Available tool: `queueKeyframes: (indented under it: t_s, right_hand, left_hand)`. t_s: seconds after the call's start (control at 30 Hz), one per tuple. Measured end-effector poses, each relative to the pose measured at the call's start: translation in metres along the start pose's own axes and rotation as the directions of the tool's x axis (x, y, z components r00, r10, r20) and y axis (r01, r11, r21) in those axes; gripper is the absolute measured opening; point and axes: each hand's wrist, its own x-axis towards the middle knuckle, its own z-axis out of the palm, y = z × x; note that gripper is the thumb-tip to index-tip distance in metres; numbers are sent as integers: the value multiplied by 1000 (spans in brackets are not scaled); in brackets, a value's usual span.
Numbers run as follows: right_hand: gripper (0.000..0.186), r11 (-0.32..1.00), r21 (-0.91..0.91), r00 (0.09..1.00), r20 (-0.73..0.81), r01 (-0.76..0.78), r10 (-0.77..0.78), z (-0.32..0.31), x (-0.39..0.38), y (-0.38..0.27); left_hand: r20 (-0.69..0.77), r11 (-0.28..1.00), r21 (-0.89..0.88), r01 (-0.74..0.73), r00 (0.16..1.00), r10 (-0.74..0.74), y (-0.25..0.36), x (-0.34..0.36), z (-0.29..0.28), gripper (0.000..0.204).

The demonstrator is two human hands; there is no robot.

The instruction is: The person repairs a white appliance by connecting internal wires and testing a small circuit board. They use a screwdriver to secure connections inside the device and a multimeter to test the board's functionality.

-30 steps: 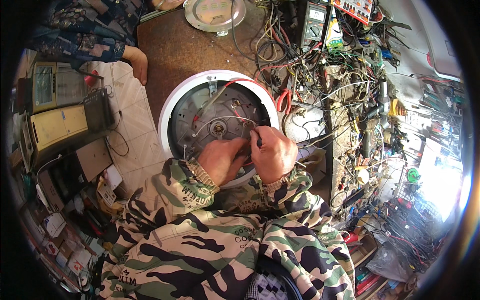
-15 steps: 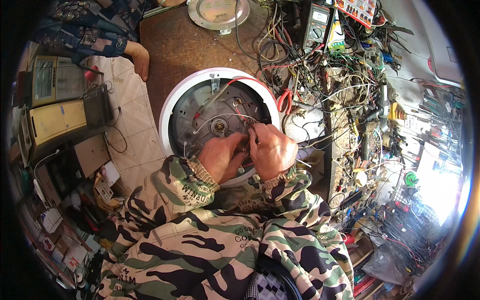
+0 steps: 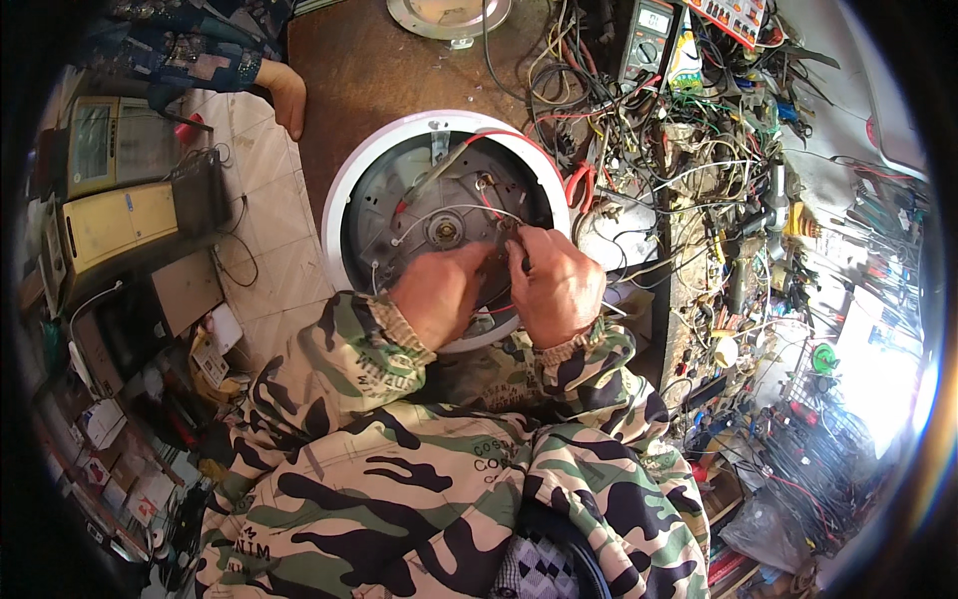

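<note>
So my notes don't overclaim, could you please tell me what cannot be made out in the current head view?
In the head view:
Left hand's grip: blurred, its back hiding what it holds, if anything.
Right hand's grip: curled fingers hide whatever lies between them.
Round housing: right hand and camouflage left sleeve cover parts of its white rim.
Metal cover: cut off by the picture's top edge.

White glare at right edge; left side dim. Bare left hand [image 3: 439, 297] blurred. Fisheye rim black, straight edges bowed.
</note>
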Motion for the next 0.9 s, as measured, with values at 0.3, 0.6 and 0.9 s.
queueKeyframes:
  t_s: [0.3,0.6,0.9]
  right_hand:
    - [15,947,311,993,-52,-84,105,-44,-35,2]
    - [17,889,451,994,105,-84,41,-30,-79,5]
    - [17,893,450,978,194,-26,-69,-30,-78,13]
  left_hand:
    - [-246,994,75,74,968,-54,9,-51,-77,25]
    - [-33,927,348,-138,987,160,20,-60,-41,39]
    - [-10,932,360,-48,998,55,13,-50,-33,50]
